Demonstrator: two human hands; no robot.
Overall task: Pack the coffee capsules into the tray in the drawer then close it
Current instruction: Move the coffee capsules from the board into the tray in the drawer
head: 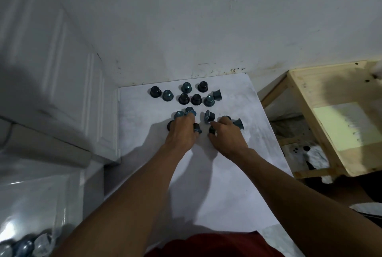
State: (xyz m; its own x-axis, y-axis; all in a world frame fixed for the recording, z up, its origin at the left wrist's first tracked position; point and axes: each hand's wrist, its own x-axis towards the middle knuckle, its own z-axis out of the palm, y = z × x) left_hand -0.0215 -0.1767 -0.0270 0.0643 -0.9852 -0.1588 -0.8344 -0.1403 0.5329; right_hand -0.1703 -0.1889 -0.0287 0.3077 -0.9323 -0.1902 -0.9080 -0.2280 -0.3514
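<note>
Reaching side by side over the counter (262, 143), both hands curl among the capsules. The left hand (182, 132) grips a dark capsule (196, 127) at its thumb, and the right hand (228, 138) pinches a second capsule (212, 130). More capsules (196, 99) stand just beyond the fingertips, near the counter's far edge.

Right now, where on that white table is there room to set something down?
Free: the near stretch of the white table, between the forearms, plus its left edge. Crowded: the far end by the wall, where coffee capsules cluster around the left hand and right hand.
</note>
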